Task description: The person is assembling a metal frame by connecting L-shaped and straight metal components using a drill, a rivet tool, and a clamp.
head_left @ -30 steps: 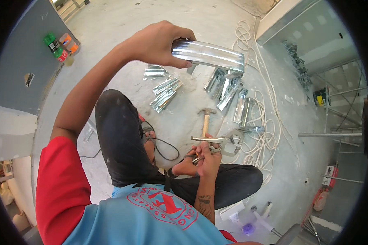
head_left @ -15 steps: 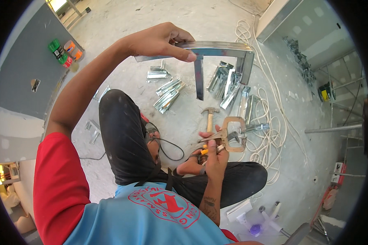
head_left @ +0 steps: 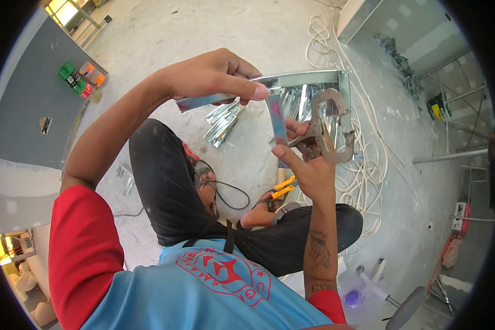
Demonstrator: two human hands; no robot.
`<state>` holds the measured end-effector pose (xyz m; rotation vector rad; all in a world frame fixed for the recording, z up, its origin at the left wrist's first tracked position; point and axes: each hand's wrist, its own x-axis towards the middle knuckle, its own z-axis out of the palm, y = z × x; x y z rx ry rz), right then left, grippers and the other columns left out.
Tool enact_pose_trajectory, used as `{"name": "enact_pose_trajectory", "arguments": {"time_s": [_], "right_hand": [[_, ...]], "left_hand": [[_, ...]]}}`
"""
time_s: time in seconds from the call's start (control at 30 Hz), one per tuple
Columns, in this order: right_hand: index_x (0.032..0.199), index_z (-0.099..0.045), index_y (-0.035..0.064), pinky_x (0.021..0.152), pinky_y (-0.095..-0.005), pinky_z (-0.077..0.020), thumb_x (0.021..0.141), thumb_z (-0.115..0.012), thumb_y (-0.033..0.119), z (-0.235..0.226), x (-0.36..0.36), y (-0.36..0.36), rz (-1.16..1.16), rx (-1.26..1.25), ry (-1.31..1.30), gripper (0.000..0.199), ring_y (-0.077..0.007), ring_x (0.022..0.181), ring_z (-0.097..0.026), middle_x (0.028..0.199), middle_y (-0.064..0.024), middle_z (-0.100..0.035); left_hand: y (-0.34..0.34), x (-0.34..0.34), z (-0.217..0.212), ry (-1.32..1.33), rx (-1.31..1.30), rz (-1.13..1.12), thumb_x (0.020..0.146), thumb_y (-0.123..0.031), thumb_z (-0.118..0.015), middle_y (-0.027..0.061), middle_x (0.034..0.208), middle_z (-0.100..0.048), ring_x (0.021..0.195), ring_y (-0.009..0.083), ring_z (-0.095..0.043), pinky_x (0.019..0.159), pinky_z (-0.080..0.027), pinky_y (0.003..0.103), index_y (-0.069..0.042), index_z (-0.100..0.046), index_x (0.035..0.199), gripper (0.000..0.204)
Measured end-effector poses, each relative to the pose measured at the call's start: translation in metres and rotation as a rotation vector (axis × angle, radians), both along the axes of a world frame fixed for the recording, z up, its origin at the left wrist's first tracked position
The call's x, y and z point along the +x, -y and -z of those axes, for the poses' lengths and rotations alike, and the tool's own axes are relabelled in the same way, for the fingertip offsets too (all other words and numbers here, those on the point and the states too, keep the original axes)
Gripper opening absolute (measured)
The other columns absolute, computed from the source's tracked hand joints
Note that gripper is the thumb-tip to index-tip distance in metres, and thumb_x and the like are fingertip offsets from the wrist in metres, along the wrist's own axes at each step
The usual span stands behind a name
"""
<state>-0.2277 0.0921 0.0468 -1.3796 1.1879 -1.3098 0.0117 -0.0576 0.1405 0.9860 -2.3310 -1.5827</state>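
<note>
My left hand grips a metal channel frame at its long bar, thumb pressed near a joint. A shorter metal leg hangs from that bar toward me. My right hand holds a C-shaped locking clamp, its jaws wide apart at the frame's right side. That hand's thumb and fingers are also at the leg's lower end; whether they grip it is unclear. Yellow-handled snips lie by my foot, below the right hand.
Cut shiny metal channel pieces lie on the floor behind the frame. A coiled white cable spreads to the right, and a black cord loops between my legs. Bottles stand at the grey panel, far left. A fan is at lower right.
My right hand has risen with the clamp from above my foot to the frame's leg. The frame has tilted and come slightly nearer in my left hand.
</note>
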Motion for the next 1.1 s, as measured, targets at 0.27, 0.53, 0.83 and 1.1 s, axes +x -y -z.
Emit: {"name": "enact_pose_trajectory", "arguments": {"time_s": [0.27, 0.53, 0.83, 1.1], "right_hand": [[0.121, -0.047, 0.0025, 0.094, -0.0368, -0.0564, 0.091, -0.076, 0.004, -0.004, 0.0, -0.003, -0.052, 0.113, 0.183, 0.041, -0.0271, 0.113, -0.068, 0.118, -0.0156, -0.066], [0.12, -0.048, 0.0036, 0.097, -0.038, -0.0563, 0.089, -0.077, 0.003, -0.003, 0.0, -0.004, -0.071, 0.099, 0.197, 0.042, -0.0277, 0.115, -0.067, 0.124, -0.0183, -0.064], [0.114, -0.049, 0.0039, 0.099, -0.038, -0.0532, 0.086, -0.079, -0.001, 0.015, -0.007, -0.004, 0.054, 0.139, -0.083, 0.041, -0.0248, 0.116, -0.064, 0.127, -0.02, -0.063], [0.112, -0.057, 0.0032, 0.092, -0.033, -0.0527, 0.102, -0.063, 0.016, -0.022, -0.004, -0.04, 0.323, 0.09, -0.341, 0.017, -0.0191, 0.095, -0.067, 0.103, -0.0097, -0.068]], "left_hand": [[-0.013, -0.008, -0.004, -0.031, 0.004, -0.039, 0.089, -0.052, -0.075, 0.0025, 0.079, -0.066, 0.074, 0.0106, -0.057, 0.065, -0.043, 0.026, 0.001, -0.077, 0.11, 0.057], [-0.012, -0.013, 0.021, -0.217, -0.056, -0.066, 0.088, -0.045, -0.077, 0.0092, 0.093, -0.071, 0.084, 0.014, -0.062, 0.074, -0.049, 0.029, 0.004, -0.071, 0.123, 0.061], [-0.007, -0.011, 0.033, -0.268, -0.068, 0.003, 0.086, -0.043, -0.081, 0.0116, 0.094, -0.072, 0.085, 0.0149, -0.064, 0.075, -0.049, 0.028, 0.008, -0.069, 0.123, 0.064], [-0.002, -0.009, 0.036, -0.185, -0.19, -0.233, 0.087, -0.045, -0.078, 0.0073, 0.086, -0.07, 0.074, 0.0113, -0.061, 0.066, -0.047, 0.027, 0.004, -0.074, 0.11, 0.054]]}}
